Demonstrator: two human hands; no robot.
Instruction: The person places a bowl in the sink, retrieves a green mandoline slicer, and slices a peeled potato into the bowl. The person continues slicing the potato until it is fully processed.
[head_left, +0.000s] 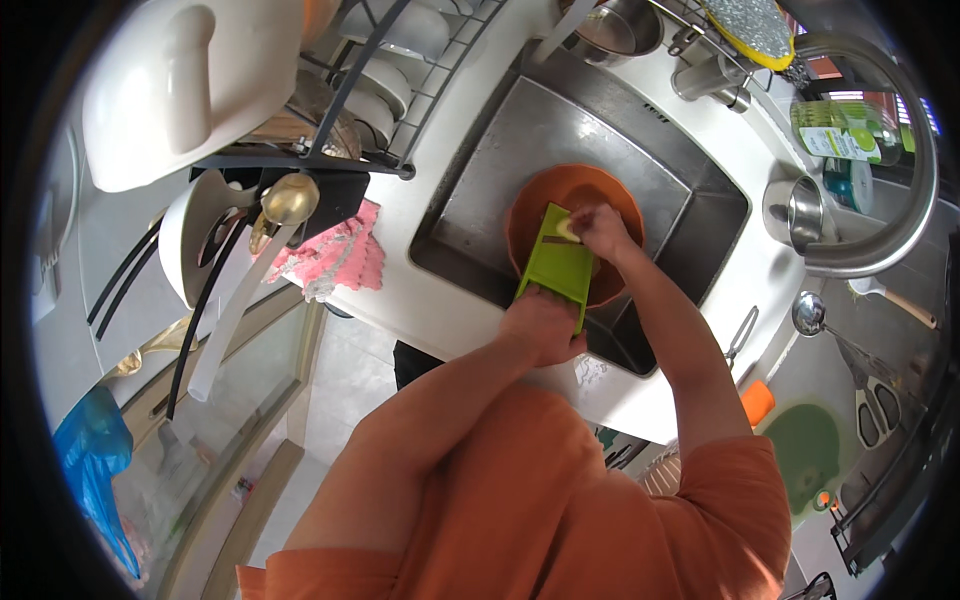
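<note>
My left hand (538, 324) grips the near end of a green plastic slicer (562, 262), which slants over a round orange bowl (536, 196). In my right hand (602, 234) is a pale piece of food (568, 228), perhaps peeled potato, pressed on the slicer close to its blade (561, 240). My fingers hide part of that piece. The bowl rests inside a dark metal sink (495, 142). What lies in the bowl under the slicer cannot be made out.
A dish rack (442, 90) with bowls stands at the upper left, above a pink cloth (352, 251) on the counter. The curved metal faucet (919, 172) arches at the right. A metal pot (634, 30) sits behind the sink; scissors (877, 412) and a green cutting board (802, 450) are at lower right.
</note>
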